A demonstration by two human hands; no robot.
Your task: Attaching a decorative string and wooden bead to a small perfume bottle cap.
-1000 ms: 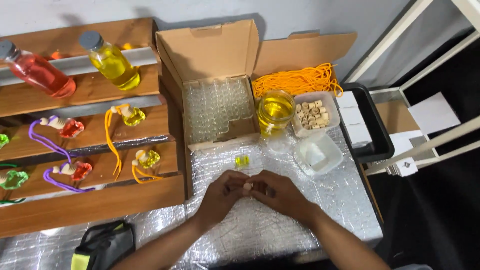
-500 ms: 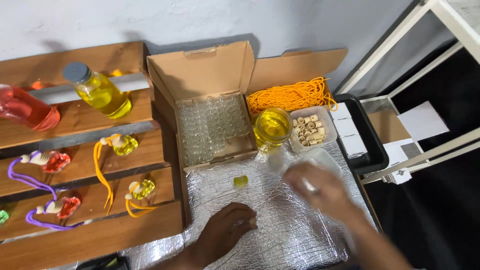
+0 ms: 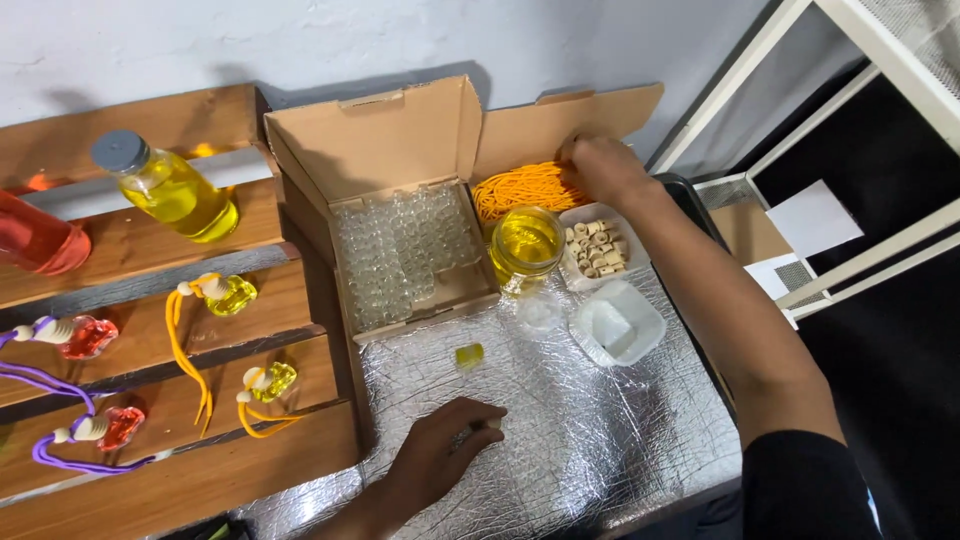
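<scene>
- Head view, looking down on a foil-covered table (image 3: 600,440).
- Right hand (image 3: 605,168) stretched to the far right, fingers curled down onto the pile of orange cords (image 3: 525,187); whether a cord is actually pinched, cannot tell.
- Cord pile lying directly under and just left of that hand, at the foot of the open cardboard box flap (image 3: 565,115), strands running mostly left to right.
- Left hand (image 3: 445,455) resting near the table's near edge, fingers loosely closed around a small pale piece at the fingertips, too small to tell what.
- Right hand far nearer the cords; left hand well apart from them, across the table.
- Small yellow bottle (image 3: 469,354) lying on the foil, just beyond the left hand, between it and the box.
- Between the two hands: jar of yellow liquid (image 3: 526,245), tray of wooden caps (image 3: 598,248), an empty white tray (image 3: 615,325), a small clear lid (image 3: 539,311).
- Jar and cap tray standing just near of the cord pile, beside the forearm's path back.
- Cardboard box of empty glass vials (image 3: 405,255) left of the jar.
- Wooden rack (image 3: 150,400) on the far left bearing finished yellow and red bottles on cords, plus a large yellow-filled bottle (image 3: 170,190).
</scene>
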